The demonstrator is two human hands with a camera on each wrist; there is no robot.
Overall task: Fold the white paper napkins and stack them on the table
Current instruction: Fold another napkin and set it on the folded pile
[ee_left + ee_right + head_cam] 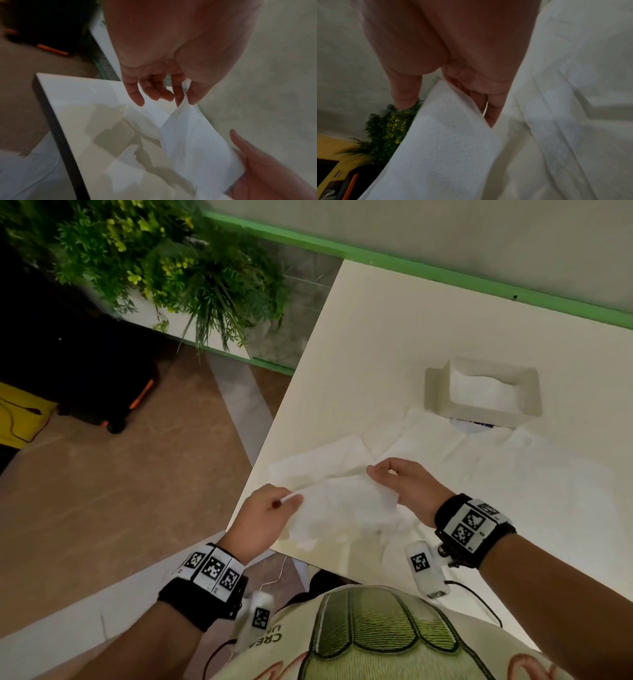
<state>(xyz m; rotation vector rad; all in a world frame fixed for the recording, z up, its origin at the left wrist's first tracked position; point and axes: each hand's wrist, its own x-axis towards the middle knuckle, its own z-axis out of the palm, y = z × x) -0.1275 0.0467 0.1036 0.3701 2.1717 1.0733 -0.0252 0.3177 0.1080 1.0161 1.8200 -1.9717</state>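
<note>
Left hand [265, 513] and right hand [404, 486] each pinch a napkin [342, 505] corner; judgement: align both pinched corners, then crease between the fingertips.

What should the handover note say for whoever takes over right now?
Left hand: pinches one corner of the napkin.
Right hand: pinches the opposite edge; the sheet hangs between both hands above the near table edge.
Folded napkin lies flat just beyond the hands. Loose napkins lie to the right, the dispenser behind them.
Done: at least one fold. Left: fold the held sheet, stack it, continue with the rest.
</note>
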